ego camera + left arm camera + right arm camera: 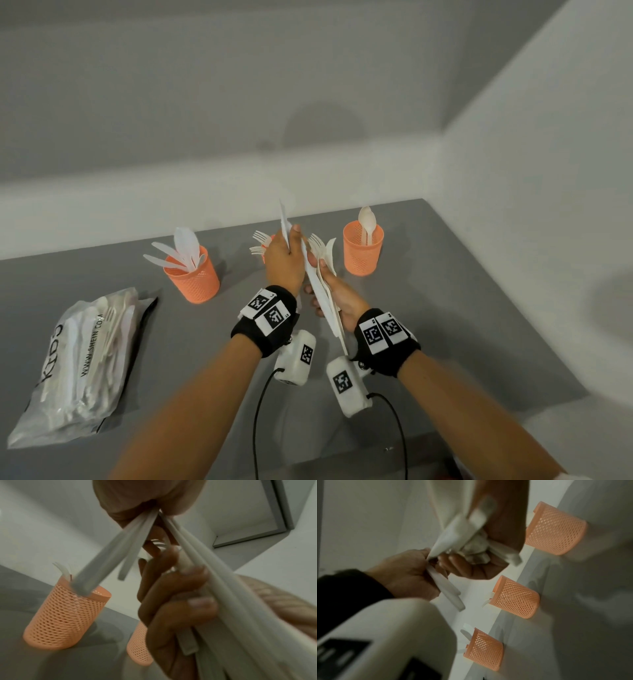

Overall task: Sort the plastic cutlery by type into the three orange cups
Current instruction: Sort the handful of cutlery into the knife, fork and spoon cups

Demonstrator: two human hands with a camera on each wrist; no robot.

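Three orange mesh cups stand in a row on the grey table (445,308): the left cup (193,279) holds knives, the middle cup (266,245) holds forks and is mostly hidden behind my left hand, and the right cup (362,253) holds spoons. My right hand (346,301) grips a bundle of white cutlery (323,274) with forks and knives in it, above the table. My left hand (286,257) pinches two white pieces (120,555) beside that bundle, one tip (283,216) pointing up. The right wrist view shows all three cups (517,597) below the hands.
A clear plastic bag (78,363) with more white cutlery lies at the table's left front. White walls close the back and right sides. Black cables (255,428) hang from both wrist cameras near the table's front edge.
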